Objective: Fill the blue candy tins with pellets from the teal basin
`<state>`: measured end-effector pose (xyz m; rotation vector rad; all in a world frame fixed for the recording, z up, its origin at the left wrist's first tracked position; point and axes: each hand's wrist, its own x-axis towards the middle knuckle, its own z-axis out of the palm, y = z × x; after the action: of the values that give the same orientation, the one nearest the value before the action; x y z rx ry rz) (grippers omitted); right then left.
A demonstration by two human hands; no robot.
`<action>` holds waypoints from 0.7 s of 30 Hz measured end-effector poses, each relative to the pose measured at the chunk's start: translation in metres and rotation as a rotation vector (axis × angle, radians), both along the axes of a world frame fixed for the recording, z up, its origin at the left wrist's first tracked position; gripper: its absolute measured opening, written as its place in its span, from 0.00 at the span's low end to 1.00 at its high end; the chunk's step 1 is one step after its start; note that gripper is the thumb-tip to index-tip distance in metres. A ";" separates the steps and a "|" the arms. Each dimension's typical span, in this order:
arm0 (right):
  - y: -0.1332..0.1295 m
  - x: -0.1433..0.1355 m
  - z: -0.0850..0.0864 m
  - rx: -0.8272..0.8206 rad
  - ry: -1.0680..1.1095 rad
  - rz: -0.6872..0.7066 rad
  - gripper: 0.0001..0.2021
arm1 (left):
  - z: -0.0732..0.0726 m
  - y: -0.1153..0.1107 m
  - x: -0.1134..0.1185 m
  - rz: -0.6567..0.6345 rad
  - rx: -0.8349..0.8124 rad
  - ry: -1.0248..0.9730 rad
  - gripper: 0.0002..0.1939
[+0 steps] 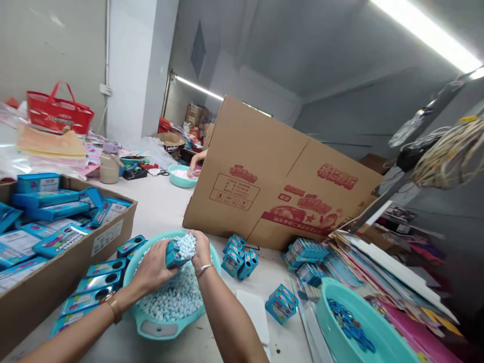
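My left hand [154, 266] grips a small blue box [173, 257], tilted above a turquoise basin [157, 330]. Cupped against the box's upper end, my right hand [202, 248] holds a heap of small pale blue candies [186, 246]. More loose candies [172, 302] lie in the basin below both hands. The far side of the box and some of the right fingers are hidden by the candies. To the left of the basin, several similar blue boxes [94, 297] with dark round holes stand in a row.
A carton of blue boxes [113, 237] stands left. Behind the basin leans a large cardboard sheet [280, 176]; blue boxes [234, 257] stand before it. At right, a turquoise tub [328, 317] holds blue ring-like pieces [351, 327]. Another person's hand [194, 171] reaches into a far basin [179, 181].
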<state>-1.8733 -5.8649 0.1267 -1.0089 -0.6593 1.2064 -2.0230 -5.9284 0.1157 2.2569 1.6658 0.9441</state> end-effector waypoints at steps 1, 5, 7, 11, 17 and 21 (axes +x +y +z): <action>-0.001 -0.001 0.005 0.003 -0.006 -0.004 0.04 | -0.004 0.001 0.001 0.008 0.009 -0.030 0.38; -0.009 -0.005 0.022 0.001 -0.038 -0.001 0.02 | -0.009 0.003 0.005 0.043 -0.024 -0.107 0.37; -0.010 -0.006 0.028 -0.007 -0.050 0.006 0.01 | -0.004 0.003 0.005 0.040 -0.045 -0.144 0.37; -0.009 -0.008 0.038 -0.028 -0.069 0.026 0.00 | 0.006 0.004 0.003 0.017 -0.053 -0.194 0.38; -0.012 -0.017 0.040 -0.048 -0.071 0.039 0.02 | 0.006 0.008 0.001 -0.008 -0.079 -0.191 0.37; -0.013 -0.021 0.041 -0.037 -0.074 0.041 0.02 | 0.011 0.008 0.003 -0.005 -0.079 -0.242 0.36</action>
<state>-1.8941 -5.8774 0.1673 -1.0797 -0.7214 1.2252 -2.0198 -5.9201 0.1267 2.0048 1.5630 1.0809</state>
